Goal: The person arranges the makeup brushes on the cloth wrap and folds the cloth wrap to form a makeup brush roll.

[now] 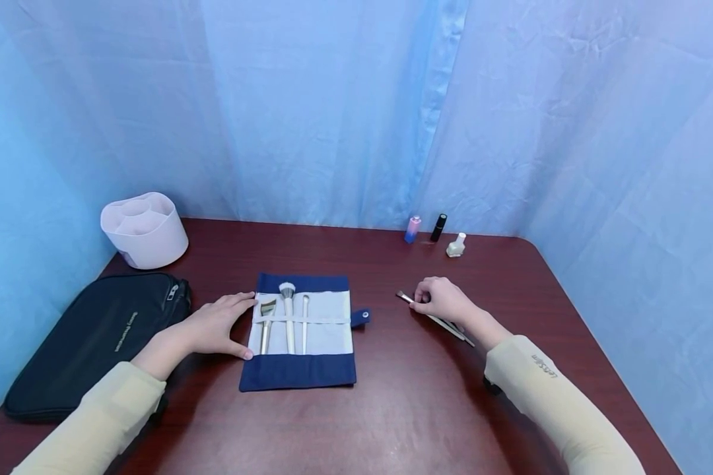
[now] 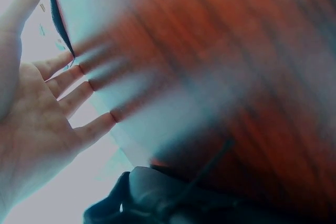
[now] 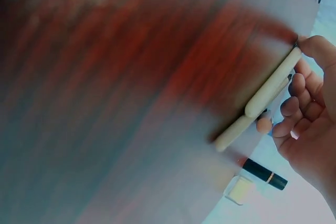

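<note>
A navy and white brush roll (image 1: 328, 340) lies unfolded on the table, with three makeup brushes under its elastic strap: a flat-headed one (image 1: 267, 309), a fluffy one (image 1: 288, 300) and a thin one (image 1: 305, 330). My left hand (image 1: 222, 324) rests at the roll's left edge, fingers and thumb spread. To the right of the roll, my right hand (image 1: 445, 302) pinches a makeup brush (image 3: 273, 82) between thumb and curled index finger, near its bristle end. Another pale brush handle (image 3: 233, 134) lies right alongside it. The right palm hides part of both brushes in the head view.
A black zipped case (image 1: 89, 343) lies at the left, before a white divided organizer (image 1: 154, 241). Near the back edge stand a pink and blue tube (image 1: 412, 229), a black tube (image 1: 438, 227) and a nail polish bottle (image 1: 456, 246). Blue curtains (image 1: 333, 112) hang behind the table.
</note>
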### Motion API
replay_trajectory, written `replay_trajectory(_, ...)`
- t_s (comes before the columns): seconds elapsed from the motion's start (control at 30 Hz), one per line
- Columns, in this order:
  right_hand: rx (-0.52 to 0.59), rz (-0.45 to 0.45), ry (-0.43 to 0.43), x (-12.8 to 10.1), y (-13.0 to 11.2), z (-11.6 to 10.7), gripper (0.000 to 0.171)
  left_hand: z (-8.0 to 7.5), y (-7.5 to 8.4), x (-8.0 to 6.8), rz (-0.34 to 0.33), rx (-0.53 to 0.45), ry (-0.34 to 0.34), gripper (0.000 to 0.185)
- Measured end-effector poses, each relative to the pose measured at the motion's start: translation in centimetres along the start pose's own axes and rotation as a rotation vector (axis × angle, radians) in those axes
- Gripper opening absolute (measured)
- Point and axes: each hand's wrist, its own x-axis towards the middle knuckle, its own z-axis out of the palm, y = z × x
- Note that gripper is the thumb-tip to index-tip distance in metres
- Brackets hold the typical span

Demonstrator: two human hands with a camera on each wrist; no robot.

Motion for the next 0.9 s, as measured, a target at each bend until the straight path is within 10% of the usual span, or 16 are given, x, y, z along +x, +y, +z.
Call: replay_trajectory(0.9,0.179,-0.142,0.114,0.4,-5.0,-3.2,0.017,0.3,-0.3,0.1,-0.015,0.001,-0.007,0.106)
